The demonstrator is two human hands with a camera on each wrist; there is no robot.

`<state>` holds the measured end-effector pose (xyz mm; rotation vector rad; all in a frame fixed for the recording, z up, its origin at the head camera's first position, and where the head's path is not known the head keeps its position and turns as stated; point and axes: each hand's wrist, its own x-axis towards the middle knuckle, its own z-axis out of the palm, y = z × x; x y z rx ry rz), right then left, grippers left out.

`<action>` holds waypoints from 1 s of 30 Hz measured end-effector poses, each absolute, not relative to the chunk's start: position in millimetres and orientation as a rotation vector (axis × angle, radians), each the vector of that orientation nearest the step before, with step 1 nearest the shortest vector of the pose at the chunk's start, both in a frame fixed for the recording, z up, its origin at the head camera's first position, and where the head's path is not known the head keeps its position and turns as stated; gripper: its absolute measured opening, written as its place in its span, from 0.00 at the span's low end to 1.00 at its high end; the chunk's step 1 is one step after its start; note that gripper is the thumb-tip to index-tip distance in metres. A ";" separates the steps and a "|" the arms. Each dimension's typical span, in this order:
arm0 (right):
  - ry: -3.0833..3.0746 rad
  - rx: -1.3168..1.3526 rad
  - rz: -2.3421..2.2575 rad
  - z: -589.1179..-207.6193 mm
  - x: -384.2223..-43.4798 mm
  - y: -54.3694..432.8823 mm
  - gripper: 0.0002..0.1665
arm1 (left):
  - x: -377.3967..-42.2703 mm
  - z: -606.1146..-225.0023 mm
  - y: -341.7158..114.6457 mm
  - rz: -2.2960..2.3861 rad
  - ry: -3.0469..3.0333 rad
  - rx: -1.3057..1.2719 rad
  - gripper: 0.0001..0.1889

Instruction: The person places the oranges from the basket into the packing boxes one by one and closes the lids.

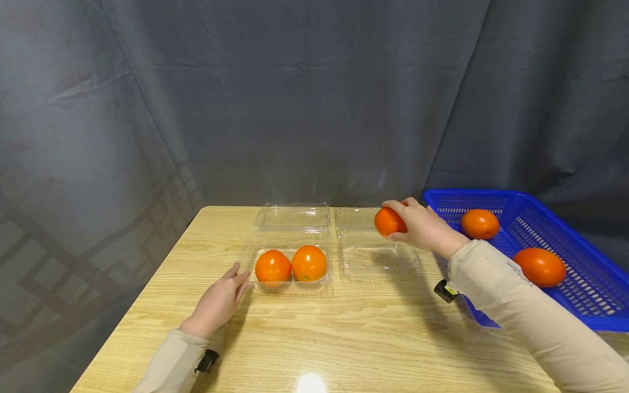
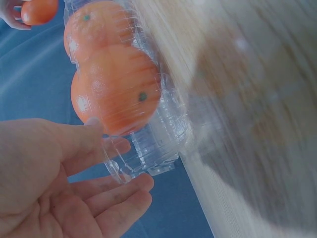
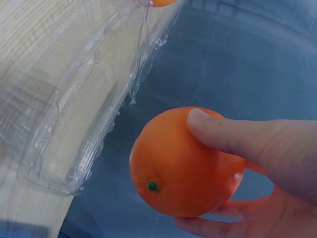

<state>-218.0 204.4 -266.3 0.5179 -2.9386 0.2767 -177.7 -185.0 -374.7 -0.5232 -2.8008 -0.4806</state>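
Note:
My right hand [image 1: 420, 225] grips an orange [image 1: 389, 222] above the right clear plastic box [image 1: 373, 262], which has its lid opened back. In the right wrist view the orange [image 3: 183, 163] shows a green stem spot, with thumb on one side and fingers on the other. Two oranges, one on the left [image 1: 272, 266] and one on the right [image 1: 309, 263], sit side by side in the left clear plastic box [image 1: 330, 273], also lid back. My left hand [image 1: 218, 301] touches that box's near left corner, fingers loosely extended; the left wrist view shows fingertips [image 2: 143, 182] around the corner.
A blue plastic basket [image 1: 523, 204] stands at the right, holding one orange at the back [image 1: 480, 224] and another nearer orange [image 1: 539, 267]. My right forearm crosses over its near side. The wooden table [image 1: 295, 338] ends at a grey curtain [image 1: 314, 109].

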 end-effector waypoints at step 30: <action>-2.895 0.596 0.265 -276.6 -222.5 190.1 0.38 | -177.2 -374.6 -185.6 -0.469 -2.810 -0.524 0.16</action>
